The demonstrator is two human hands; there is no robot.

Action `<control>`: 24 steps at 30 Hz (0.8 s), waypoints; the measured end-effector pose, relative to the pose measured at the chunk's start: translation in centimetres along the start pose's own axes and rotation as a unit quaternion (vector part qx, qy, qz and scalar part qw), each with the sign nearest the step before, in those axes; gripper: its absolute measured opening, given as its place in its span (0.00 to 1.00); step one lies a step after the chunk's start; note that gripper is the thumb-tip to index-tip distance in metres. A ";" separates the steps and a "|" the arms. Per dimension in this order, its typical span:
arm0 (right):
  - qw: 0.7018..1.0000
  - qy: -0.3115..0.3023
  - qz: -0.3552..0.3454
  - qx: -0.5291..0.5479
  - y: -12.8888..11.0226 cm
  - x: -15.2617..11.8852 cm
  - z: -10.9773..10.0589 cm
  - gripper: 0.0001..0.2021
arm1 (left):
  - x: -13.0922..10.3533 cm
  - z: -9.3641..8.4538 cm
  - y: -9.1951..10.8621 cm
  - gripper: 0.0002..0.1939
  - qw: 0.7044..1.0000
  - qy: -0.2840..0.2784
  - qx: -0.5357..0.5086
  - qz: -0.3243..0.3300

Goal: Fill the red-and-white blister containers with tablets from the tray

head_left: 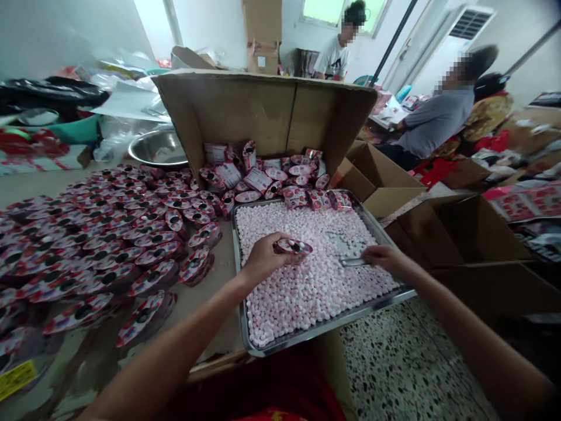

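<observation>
Where tray edges [324,325] leave room, the left hand [266,256] holds a pack [298,246].

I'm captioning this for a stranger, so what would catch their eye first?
Probably the metal tray of small pale pieces, near the centre. Over it, the left hand holds a patterned packet and the right hand a metal tool. To the left, many similar packets crowd the table.
</observation>
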State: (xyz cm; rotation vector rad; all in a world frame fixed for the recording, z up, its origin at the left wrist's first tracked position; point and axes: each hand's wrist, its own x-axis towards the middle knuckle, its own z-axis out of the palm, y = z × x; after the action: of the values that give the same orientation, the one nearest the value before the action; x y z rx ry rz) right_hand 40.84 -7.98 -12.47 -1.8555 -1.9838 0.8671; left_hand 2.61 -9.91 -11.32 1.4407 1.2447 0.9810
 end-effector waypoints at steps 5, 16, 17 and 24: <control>0.985 -0.063 0.014 0.157 -2.8 1.7 4.4 0.18 | 0.4 -1.1 -0.5 0.24 0.997 0.070 -0.025 -0.003; 0.976 -0.088 -0.082 0.181 -10.9 2.5 -1.6 0.19 | -1.3 0.5 0.6 0.20 0.987 0.078 0.131 0.052; 0.981 -0.085 -0.100 0.145 -12.1 2.7 -1.4 0.17 | -1.5 0.6 0.8 0.20 0.983 0.088 0.150 0.058; 0.915 0.038 -0.242 -0.322 -23.1 -1.2 -0.5 0.11 | -3.2 0.5 1.0 0.18 0.975 0.114 0.183 0.050</control>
State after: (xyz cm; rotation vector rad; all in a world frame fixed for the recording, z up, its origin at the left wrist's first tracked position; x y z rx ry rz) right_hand 22.80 -8.80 2.06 -1.4855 -2.7134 -0.0175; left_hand 2.77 -13.12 -10.42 1.7241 1.5973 1.0437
